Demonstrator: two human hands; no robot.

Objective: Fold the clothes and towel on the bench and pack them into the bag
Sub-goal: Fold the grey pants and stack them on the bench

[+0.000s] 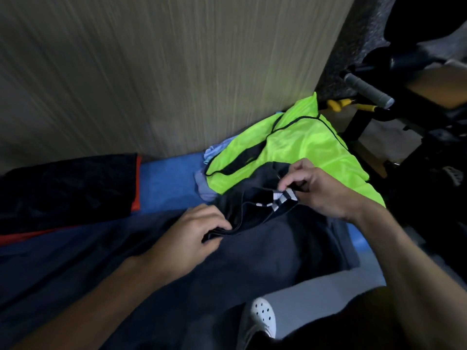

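Straightening dark garment (pixel 255 198) for folding

Left hand (pixel 192 233) pinches its bunched edge; right hand (pixel 321 190) pinches the striped trim (pixel 283 197), likely to stretch the cloth flat on the worktop (pixel 166 183). Neon vest (pixel 303 152) (unfolded) lies just beyond the right hand; black bag (pixel 63 188) well left of the left hand.

Both hands grip a dark garment (pixel 265 238) at frame centre. The left hand (pixel 192 238) pinches its edge; the right hand (pixel 318 190) pinches its striped collar.
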